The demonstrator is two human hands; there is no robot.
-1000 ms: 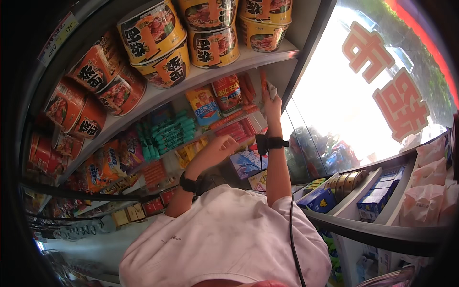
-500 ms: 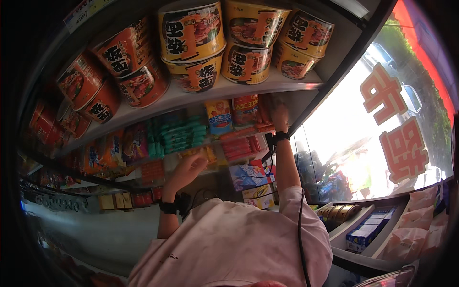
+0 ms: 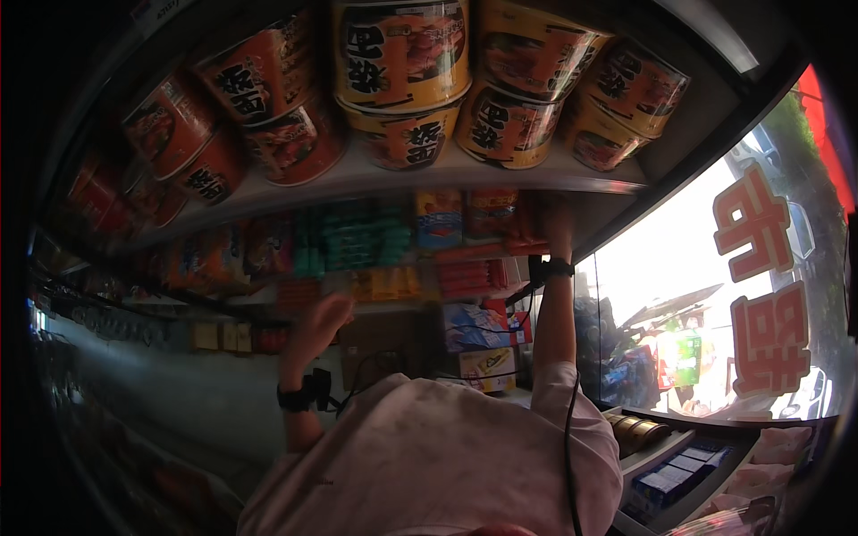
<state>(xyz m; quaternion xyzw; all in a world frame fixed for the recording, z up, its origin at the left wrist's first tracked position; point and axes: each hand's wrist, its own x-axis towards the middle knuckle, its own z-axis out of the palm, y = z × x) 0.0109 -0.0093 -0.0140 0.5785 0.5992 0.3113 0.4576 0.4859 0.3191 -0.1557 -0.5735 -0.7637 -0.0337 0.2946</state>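
Note:
My right hand (image 3: 559, 219) reaches deep into the right end of the middle shelf, beside red-orange stick packs (image 3: 525, 234) that look like sausages. Shadow and the shelf above hide its fingers. My left hand (image 3: 320, 326) hangs in front of the lower shelf, blurred, with its fingers loosely apart and nothing seen in it. Left of the right hand stand a red bag (image 3: 492, 213) and a blue and yellow bag (image 3: 439, 219). Green stick packs (image 3: 366, 246) lie piled farther left. Red stick packs (image 3: 472, 279) and yellow packs (image 3: 386, 284) fill the row below.
Stacked instant-noodle tubs (image 3: 402, 54) crowd the shelf above my hands. A bright window (image 3: 661, 295) bounds the right side. Boxes (image 3: 487, 323) stand below the shelves. A cable (image 3: 572, 447) runs down my right sleeve. Trays with blue boxes (image 3: 679, 473) lie lower right.
My left hand has moved left and slightly down, away from the stick packs. My right hand stays at the shelf's right end. The view has shifted and darkened.

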